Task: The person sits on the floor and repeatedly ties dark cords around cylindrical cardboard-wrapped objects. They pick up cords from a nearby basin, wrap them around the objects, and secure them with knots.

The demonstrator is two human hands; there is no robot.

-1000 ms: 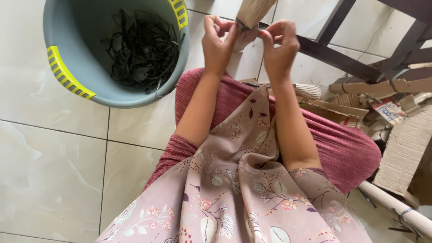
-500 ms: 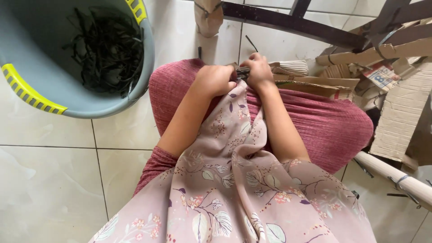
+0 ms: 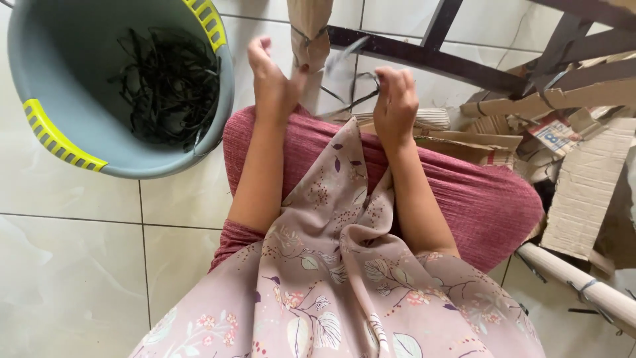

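The thin black strip (image 3: 354, 99) is pinched in the right hand (image 3: 395, 106), fingers curled shut around one end, and it trails off blurry toward the left hand (image 3: 273, 86), which is open with the fingers spread and not really gripping anything I can see. Just past both hands there's a paper-wrapped post (image 3: 309, 30) with a thin band tied round it, and behind that a dark metal frame (image 3: 424, 56). Off to the left-hand side sits a grey tub (image 3: 40, 86) with yellow handles, with a heap of the same black strips (image 3: 165, 86) inside. Cardboard scraps (image 3: 589, 185) pile up on the right-hand side. I'd say keep that pinch tight and close to the strip's end so it doesn't slip.
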